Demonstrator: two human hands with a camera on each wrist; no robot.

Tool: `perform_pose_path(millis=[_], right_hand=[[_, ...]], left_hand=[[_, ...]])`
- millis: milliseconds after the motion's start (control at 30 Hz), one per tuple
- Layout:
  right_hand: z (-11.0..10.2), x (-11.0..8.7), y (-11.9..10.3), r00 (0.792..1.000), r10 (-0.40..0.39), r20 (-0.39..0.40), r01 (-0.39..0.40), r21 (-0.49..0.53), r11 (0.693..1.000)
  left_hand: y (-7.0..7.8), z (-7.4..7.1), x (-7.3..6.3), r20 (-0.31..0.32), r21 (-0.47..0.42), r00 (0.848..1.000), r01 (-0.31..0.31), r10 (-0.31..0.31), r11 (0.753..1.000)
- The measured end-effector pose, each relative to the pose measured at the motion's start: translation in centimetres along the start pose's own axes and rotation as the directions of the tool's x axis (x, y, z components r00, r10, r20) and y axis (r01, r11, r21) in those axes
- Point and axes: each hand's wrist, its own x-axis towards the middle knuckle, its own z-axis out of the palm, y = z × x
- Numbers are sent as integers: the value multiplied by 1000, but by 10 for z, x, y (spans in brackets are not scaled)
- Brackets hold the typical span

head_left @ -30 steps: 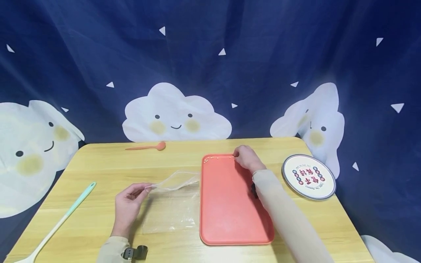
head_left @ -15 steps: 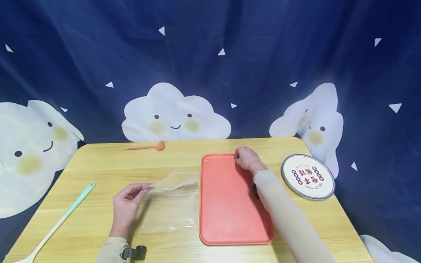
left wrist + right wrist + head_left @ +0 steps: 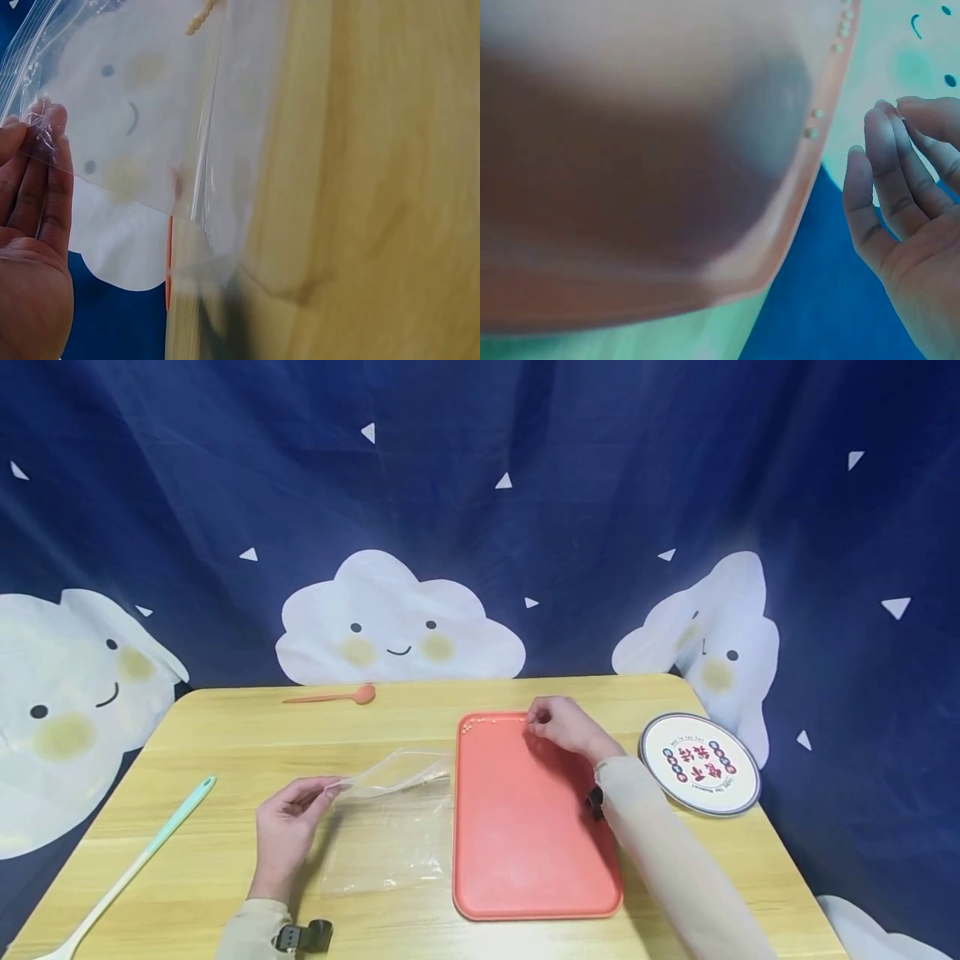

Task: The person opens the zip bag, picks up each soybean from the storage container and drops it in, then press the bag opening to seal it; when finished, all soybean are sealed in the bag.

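My left hand [image 3: 288, 831] pinches the near-left corner of the mouth of a clear zip bag [image 3: 390, 843], whose opening gapes slightly beside the tray. In the left wrist view the thumb and fingers hold the bag's zip edge [image 3: 30, 75]. My right hand [image 3: 566, 727] is over the far edge of a coral-red tray [image 3: 525, 835]. Its thumb and index fingertips meet, with a tiny pale speck between them in the right wrist view, seemingly a small bean. Several small pale beans [image 3: 471, 724] lie along the tray's far edge; two beans [image 3: 814, 124] sit near my right fingers.
An orange spoon [image 3: 337, 697] lies at the table's back edge. A long mint-and-white utensil [image 3: 146, 856] lies at the left, its head cut off by the frame. A white plate [image 3: 697, 760] with a printed pattern stands right of the tray. Behind hangs a blue curtain [image 3: 570, 527].
My right hand has shifted slightly left and lifted from the tray's far rim, its thumb and index finger drawn together. The left hand and the bag have hardly moved.
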Motion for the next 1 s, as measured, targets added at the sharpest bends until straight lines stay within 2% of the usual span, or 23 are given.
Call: perform_pose_path(millis=[233,467,733,867,1000], right_hand=[[-1,-11,-19,993,-117,-36,117,19,993],[6,-17,-50,979,-196,-50,196,-8,981],[13,-20,-97,960,-276,-34,277,16,961],[22,-19,-115,948,-318,-22,319,38,947],[33,-16,-131,932,-362,12,361,54,931]], left_hand=[[-1,1,-2,2,-44,1000,-20,20,999],[1,3,-1,5,-19,1000,-6,6,1000],[1,5,1,-1,-7,1000,-4,4,1000],[3,5,1,5,13,1000,-4,4,1000],[3,5,1,6,-9,1000,-11,12,1000]])
